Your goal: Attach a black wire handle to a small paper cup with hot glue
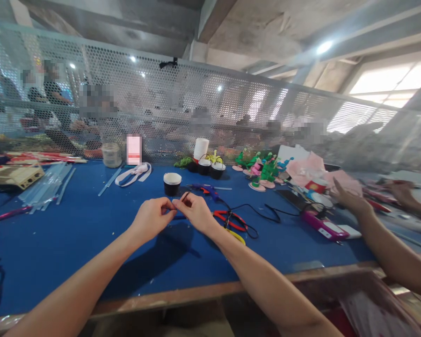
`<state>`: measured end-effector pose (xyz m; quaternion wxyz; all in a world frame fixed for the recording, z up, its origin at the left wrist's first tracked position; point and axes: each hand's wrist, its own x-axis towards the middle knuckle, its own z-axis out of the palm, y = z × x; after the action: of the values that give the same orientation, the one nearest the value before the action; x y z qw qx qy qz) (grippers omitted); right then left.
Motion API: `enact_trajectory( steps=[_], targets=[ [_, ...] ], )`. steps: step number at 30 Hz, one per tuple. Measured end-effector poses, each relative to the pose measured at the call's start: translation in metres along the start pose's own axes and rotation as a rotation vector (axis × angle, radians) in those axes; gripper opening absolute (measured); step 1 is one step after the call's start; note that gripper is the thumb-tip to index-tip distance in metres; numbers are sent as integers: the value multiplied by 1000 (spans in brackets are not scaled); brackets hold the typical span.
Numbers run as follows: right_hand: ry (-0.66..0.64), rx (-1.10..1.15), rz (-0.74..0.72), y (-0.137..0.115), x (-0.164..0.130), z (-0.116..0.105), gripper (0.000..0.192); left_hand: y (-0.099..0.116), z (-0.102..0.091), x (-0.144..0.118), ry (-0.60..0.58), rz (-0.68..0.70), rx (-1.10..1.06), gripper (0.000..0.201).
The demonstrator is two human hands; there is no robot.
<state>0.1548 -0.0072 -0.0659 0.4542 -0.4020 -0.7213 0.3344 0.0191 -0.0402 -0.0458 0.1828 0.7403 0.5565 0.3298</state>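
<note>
- A thin dark strip (186, 196) is pinched in the right hand (197, 213), above the blue table (91, 210) near the black cup (171, 188); its lower end is hidden.
- At the left hand (153, 216), fingertips are pressed together; whether the strip is gripped there cannot be told.
- A yellow handle (239, 238) is partly covered by the right forearm (247, 267).

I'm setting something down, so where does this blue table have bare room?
Mostly bare: the blue tabletop between the translucent plastic strips and your left hand, and between your right forearm and the rectangular purple device. Crowded: the back right, with small green plant-like crafts and pink sheets.
</note>
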Motion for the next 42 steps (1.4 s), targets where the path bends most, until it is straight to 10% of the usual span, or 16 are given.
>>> enact_trajectory(
  steps=[9, 20, 29, 42],
  targets=[
    [-212, 243, 67, -3, 0, -6, 28, 0, 0, 1, -164, -167, -427, 17],
    [-2, 85, 61, 1, 3, 5, 30, -2, 2, 0, -12, -21, -60, 16],
    [-197, 303, 78, -3, 2, -2, 30, 1, -1, 1, -152, -170, -449, 18],
    [-68, 78, 3, 1, 4, -1, 29, -4, -1, 3, -112, -102, -320, 19]
  ],
)
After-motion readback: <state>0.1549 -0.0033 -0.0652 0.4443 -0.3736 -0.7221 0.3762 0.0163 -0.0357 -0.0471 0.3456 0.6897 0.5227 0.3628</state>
